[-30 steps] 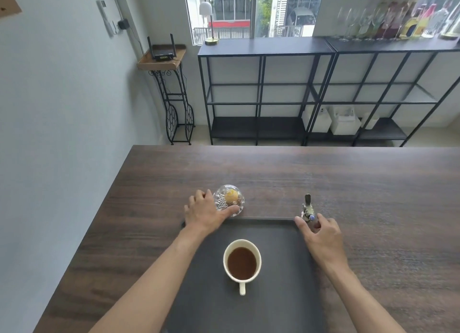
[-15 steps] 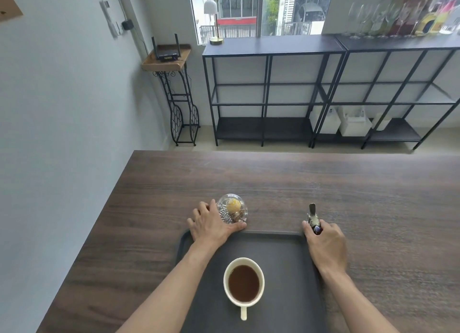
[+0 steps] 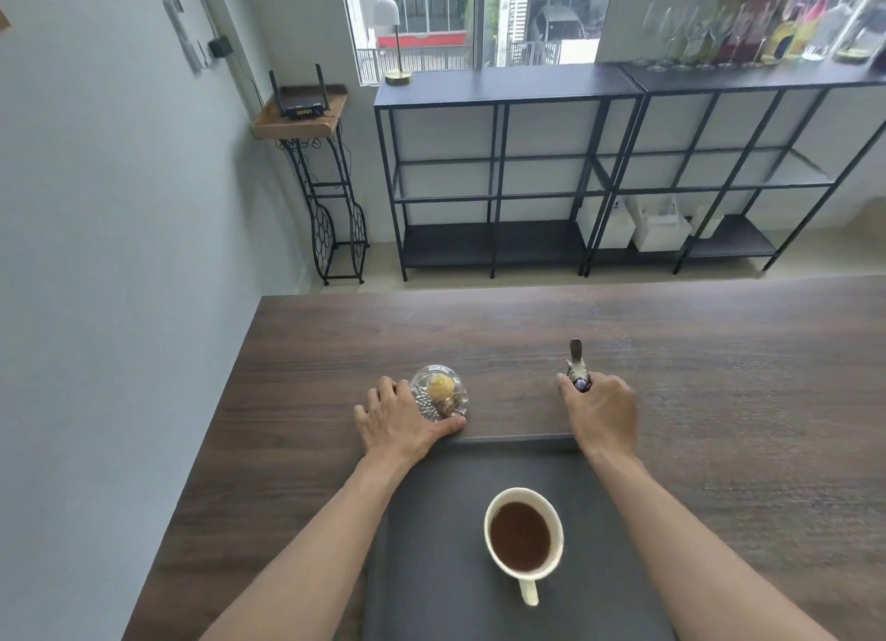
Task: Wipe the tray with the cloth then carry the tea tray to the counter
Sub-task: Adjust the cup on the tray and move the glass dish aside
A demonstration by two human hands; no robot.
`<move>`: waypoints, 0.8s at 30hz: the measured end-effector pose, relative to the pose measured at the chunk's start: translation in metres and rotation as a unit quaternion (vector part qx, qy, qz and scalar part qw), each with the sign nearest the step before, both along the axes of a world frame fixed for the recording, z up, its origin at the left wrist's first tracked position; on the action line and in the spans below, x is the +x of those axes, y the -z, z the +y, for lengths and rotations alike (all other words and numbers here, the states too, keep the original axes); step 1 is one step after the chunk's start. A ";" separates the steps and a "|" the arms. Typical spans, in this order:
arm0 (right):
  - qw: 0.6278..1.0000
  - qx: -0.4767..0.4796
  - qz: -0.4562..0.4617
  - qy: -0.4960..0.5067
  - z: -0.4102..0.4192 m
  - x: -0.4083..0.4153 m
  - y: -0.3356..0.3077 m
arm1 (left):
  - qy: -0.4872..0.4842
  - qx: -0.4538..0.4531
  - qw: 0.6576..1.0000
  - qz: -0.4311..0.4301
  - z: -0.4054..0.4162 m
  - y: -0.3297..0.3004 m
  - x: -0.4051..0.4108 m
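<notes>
A dark grey tray (image 3: 431,568) lies on the wooden table (image 3: 719,353) close in front of me. On it stands a white cup of tea (image 3: 522,537), handle toward me. My left hand (image 3: 398,422) grips a small glass dish (image 3: 438,391) with something yellow in it, resting on the table just past the tray's far left corner. My right hand (image 3: 601,412) is closed on a small spoon with a decorated handle (image 3: 577,360), beyond the tray's far right corner, with the bowl pointing away. No cloth is in view.
A grey wall runs along the table's left edge. Across the floor stand black metal shelves (image 3: 503,84) with a lamp, glasses and bottles (image 3: 791,31) on top and white containers (image 3: 657,228) below. A small stand with a router (image 3: 302,117) is in the corner.
Both hands have slid away from the tray's far edge onto the table, the left with the glass dish, the right with the spoon. The view has tilted down slightly.
</notes>
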State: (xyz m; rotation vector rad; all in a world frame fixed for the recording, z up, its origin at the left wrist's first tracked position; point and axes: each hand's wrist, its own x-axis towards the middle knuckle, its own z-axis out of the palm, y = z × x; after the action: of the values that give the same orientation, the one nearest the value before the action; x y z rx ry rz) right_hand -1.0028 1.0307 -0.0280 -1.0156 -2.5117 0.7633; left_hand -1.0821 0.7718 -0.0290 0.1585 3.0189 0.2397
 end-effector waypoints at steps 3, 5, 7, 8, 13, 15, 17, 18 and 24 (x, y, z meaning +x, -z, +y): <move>1.000 0.011 0.021 -0.017 -0.032 -0.017 -0.019 | -0.015 0.009 1.000 -0.001 -0.025 -0.003 -0.007; 0.999 0.008 0.036 -0.027 -0.059 -0.027 -0.030 | -0.028 0.014 0.999 -0.003 -0.043 -0.004 -0.010; 0.998 0.001 0.046 -0.035 -0.089 -0.035 -0.037 | -0.039 0.018 0.999 -0.004 -0.062 -0.005 -0.012; 0.998 -0.005 0.049 -0.040 -0.105 -0.038 -0.037 | -0.044 0.020 0.999 -0.004 -0.072 -0.006 -0.012; 0.994 -0.053 0.054 -0.073 -0.189 -0.042 -0.032 | -0.077 0.030 0.997 -0.005 -0.126 -0.004 -0.010; 0.991 -0.086 0.053 -0.082 -0.220 -0.040 -0.025 | -0.090 0.038 0.995 -0.005 -0.150 -0.003 -0.007; 0.989 -0.115 0.046 -0.086 -0.251 -0.037 -0.019 | -0.104 0.050 0.993 -0.004 -0.174 -0.002 -0.004; 0.987 -0.125 0.039 -0.090 -0.266 -0.034 -0.016 | -0.110 0.058 0.992 -0.005 -0.185 -0.002 -0.002; 0.981 -0.160 -0.005 -0.106 -0.348 -0.019 0.011 | -0.148 0.132 0.980 -0.021 -0.246 -0.001 0.015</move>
State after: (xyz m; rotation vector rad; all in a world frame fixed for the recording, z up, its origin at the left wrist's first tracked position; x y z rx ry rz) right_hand -1.0217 0.6832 -0.0394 -0.8536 -2.5878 1.2597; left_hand -1.0667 0.5258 -0.0281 -0.2730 2.9447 0.6604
